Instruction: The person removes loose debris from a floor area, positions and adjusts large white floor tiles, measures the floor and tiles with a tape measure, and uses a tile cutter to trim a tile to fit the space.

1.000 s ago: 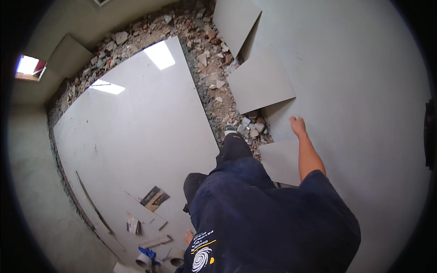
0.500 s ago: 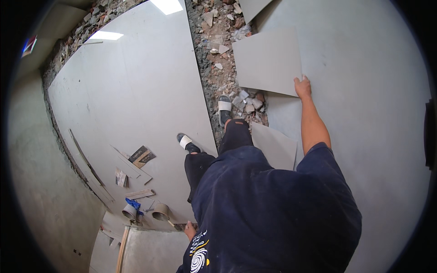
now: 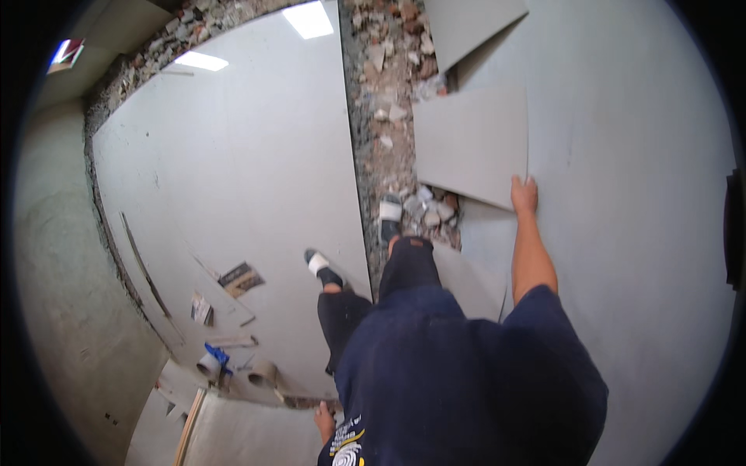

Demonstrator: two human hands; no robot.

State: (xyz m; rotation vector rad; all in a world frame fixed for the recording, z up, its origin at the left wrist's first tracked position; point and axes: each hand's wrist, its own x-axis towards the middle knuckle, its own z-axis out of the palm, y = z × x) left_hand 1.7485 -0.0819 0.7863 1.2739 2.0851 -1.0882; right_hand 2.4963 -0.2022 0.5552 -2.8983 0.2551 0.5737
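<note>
A large pale grey tile [image 3: 474, 144] leans at the right, its lower edge over the rubble. My right hand [image 3: 525, 194] is closed on its near right corner, the arm stretched forward. Another pale tile [image 3: 470, 31] leans beyond it, and a further one [image 3: 466, 276] stands close beside my right leg, partly hidden by my clothes. Low in the picture, my left hand [image 3: 325, 421] hangs by the edge of a grey surface. Its fingers are mostly hidden, and whether it holds anything does not show.
Broken rubble [image 3: 388, 140] fills a strip beside the large glossy floor slab [image 3: 241, 171]. My feet stand on the slab and the strip. Cardboard pieces [image 3: 241, 278], a bucket [image 3: 263, 374] and a blue cloth-like item [image 3: 217, 356] lie at lower left. A grey wall [image 3: 622, 233] rises at right.
The view has shifted, so the scene sits lower in the picture. My right hand stays on the same tile corner, now lower in the picture. My left hand also appears lower.
</note>
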